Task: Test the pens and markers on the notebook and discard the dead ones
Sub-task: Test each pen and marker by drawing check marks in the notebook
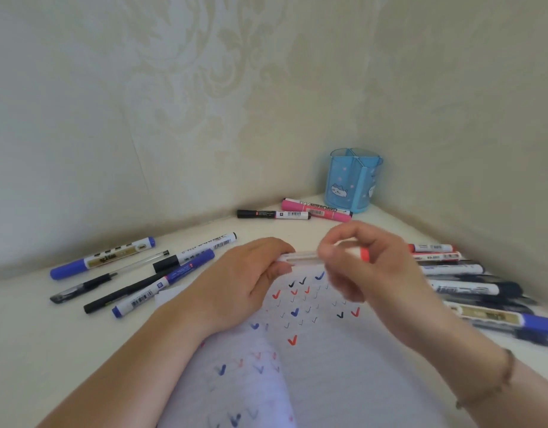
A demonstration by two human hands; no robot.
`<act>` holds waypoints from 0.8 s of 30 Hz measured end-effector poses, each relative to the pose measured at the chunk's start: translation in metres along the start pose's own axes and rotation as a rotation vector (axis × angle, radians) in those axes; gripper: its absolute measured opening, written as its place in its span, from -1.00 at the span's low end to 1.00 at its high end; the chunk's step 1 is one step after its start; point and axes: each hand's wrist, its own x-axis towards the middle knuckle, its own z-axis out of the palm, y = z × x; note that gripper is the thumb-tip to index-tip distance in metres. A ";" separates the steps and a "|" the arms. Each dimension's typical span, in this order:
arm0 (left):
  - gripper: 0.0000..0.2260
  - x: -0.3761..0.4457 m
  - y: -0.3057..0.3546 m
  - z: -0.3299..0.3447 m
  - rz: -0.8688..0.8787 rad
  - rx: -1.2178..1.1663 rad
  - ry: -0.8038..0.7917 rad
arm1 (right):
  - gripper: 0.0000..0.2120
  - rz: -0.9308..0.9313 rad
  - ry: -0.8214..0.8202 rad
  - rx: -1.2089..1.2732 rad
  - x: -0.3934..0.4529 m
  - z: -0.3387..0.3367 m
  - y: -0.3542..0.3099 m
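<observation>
Nearest us, we are seeing the open notebook (328, 366) lying on the pale desk (50, 350), its lined page covered in red, blue and black check marks. A thin bracelet (501, 381) is sitting on our right wrist.

Above the page, both hands are holding 1 pen (303, 257) with a clear barrel and an orange-red end. Its long axis is running roughly level, left to right, with the orange-red end pointing right. Our left hand (245, 282) is pinching the left end between thumb and fingers; our right hand (365, 267) is curling around the right end, though it is blurred.

To the left, 5 pens and markers are lying loose, among them a blue-capped marker (103, 257) and a black-capped marker (195, 251). To the right, a heap of markers (461, 285) is lying side by side, touching.

Farther back, a black-and-white marker (272, 214) and a pink whiteboard marker (316, 210) are lying just beside each other. In the corner, a blue pen holder (353, 180) with a cat drawing is standing upright against the patterned wall (204, 103).
</observation>
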 end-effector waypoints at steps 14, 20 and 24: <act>-0.74 -0.005 0.017 -0.015 0.065 -0.266 -0.184 | -0.73 -0.187 -0.189 -0.058 -0.005 0.007 0.019; -0.72 -0.009 0.014 -0.012 0.016 -0.311 -0.173 | -0.86 -0.194 -0.168 -0.011 -0.009 0.002 0.023; -0.64 -0.009 0.009 -0.016 -0.062 -0.357 -0.141 | -0.92 -0.122 -0.043 0.256 -0.013 -0.010 0.022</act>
